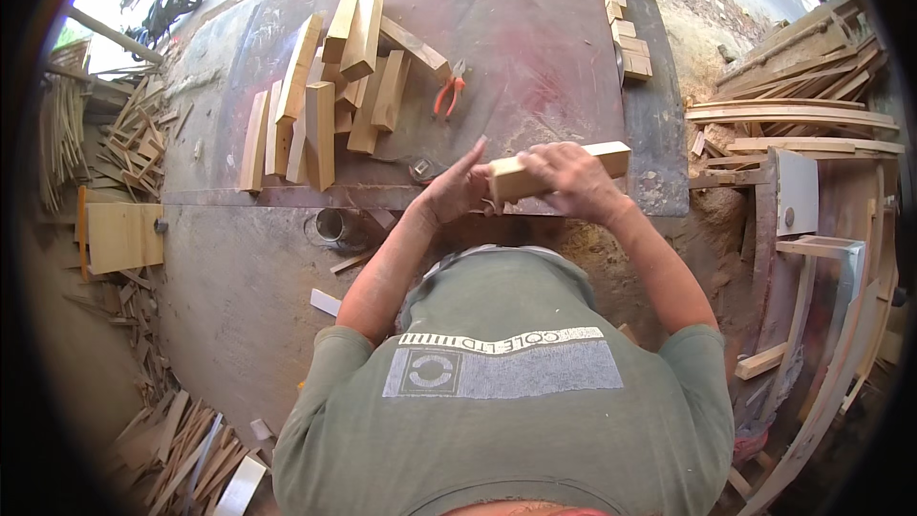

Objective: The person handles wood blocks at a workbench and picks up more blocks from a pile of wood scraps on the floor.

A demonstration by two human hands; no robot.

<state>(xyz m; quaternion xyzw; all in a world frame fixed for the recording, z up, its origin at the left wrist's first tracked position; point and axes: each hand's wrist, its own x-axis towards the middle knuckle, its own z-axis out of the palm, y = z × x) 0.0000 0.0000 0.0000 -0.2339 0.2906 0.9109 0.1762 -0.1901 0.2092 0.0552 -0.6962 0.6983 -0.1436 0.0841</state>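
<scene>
A short, squared wooden block (609, 161) is held over the near edge of the table. My right hand (577, 182) grips it from above, fingers wrapped round its middle. By the block's left end is my left hand (457, 184), its thumb and fingers apart; some fingers are hidden, and I cannot tell whether they touch the wood. A tape measure (421, 170) lies on the table just left of that hand. Farther off rest pliers (449, 96) with orange handles. Several similar wooden blocks (320, 134) lie in a loose pile on the left part of the table.
The dark table (535, 10) has small wood pieces (626, 33) along its right side. A metal can (336, 226) stands below its front edge. Scrap wood (138, 148) heaps up on the left, and long boards (793, 113) are stacked on the right. Motorbikes stand beyond the table.
</scene>
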